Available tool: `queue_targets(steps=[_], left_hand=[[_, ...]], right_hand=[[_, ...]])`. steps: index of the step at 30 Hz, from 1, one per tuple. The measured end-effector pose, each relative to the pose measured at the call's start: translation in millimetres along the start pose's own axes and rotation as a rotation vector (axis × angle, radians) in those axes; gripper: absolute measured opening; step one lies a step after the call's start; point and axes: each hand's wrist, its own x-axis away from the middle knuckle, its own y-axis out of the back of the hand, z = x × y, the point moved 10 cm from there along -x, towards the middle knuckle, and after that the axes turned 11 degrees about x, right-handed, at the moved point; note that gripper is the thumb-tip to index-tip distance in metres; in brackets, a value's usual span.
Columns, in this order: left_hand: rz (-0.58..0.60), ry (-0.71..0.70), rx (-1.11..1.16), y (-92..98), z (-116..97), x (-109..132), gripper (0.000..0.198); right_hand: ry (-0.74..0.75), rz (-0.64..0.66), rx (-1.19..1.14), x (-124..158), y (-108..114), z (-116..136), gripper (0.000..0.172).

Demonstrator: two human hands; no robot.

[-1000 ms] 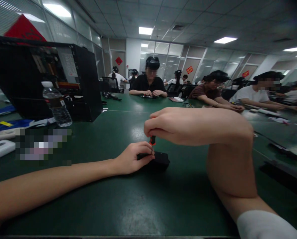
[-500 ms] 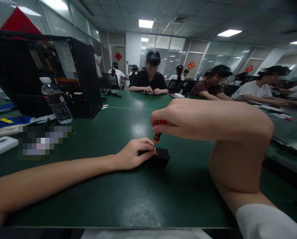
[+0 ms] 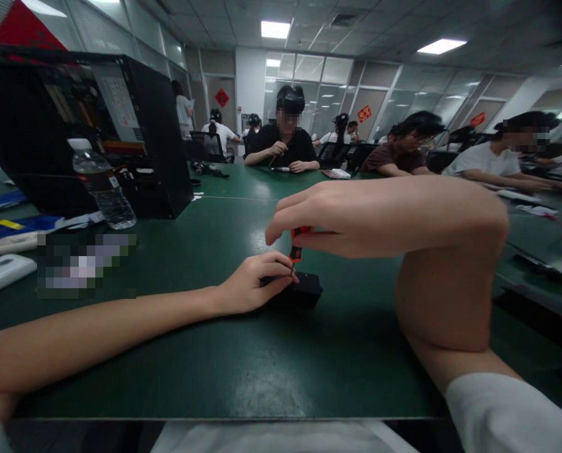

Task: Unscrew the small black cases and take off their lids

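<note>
A small black box-shaped part (image 3: 307, 289) lies on the green table. My left hand (image 3: 255, 283) rests against its left side, with thumb and fingertips closed round the thin shaft of a screwdriver near the part's top. The red and black screwdriver (image 3: 296, 253) stands nearly upright, its tip hidden by the left fingertips. From above, my right hand (image 3: 323, 217) has its handle between thumb and fingers, the forefinger stretched out past the handle to the left.
At the left stand an open black computer case (image 3: 161, 138) and a water bottle (image 3: 102, 182). A white device (image 3: 5, 275) lies at the left edge. Opposite, a person in black (image 3: 283, 141) sits working; others sit at the right.
My right forefinger has stretched out from the screwdriver handle, and the handle stands more upright. My left hand has hardly moved. The person opposite has raised one hand. The view has tilted slightly.
</note>
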Motion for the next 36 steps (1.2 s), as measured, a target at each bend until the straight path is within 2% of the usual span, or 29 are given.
queue_targets(steps=[4,8,11,17,21,24,27,30,36], left_hand=[[-0.010,0.000,-0.002,1.1,2,0,0.017],[-0.005,-0.013,-0.007,-0.2,3,1,0.015],[-0.003,-0.008,-0.018,-0.8,3,1,0.016],[-0.005,0.011,-0.009,-0.3,4,2,0.014],[-0.019,-0.011,0.003,0.8,3,2,0.011],[-0.009,-0.015,-0.013,-0.5,2,2,0.012],[-0.006,0.001,-0.018,-1.1,3,1,0.013],[-0.011,-0.002,0.002,-1.0,2,1,0.013],[-0.004,-0.009,-0.007,-1.7,2,0,0.012]], right_hand=[[0.028,-0.015,0.033,4,2,4,0.029],[-0.086,-0.047,0.068,6,5,-3,0.031],[-0.143,-0.027,0.101,8,5,-8,0.025],[0.007,0.009,0.056,5,3,2,0.024],[-0.056,-0.027,0.079,3,3,-7,0.027],[-0.125,-0.001,0.090,5,0,-17,0.027],[-0.062,0.020,0.069,4,-1,-12,0.026],[0.003,-0.013,0.065,3,4,-5,0.025],[-0.094,-0.016,0.056,3,4,-14,0.025]])
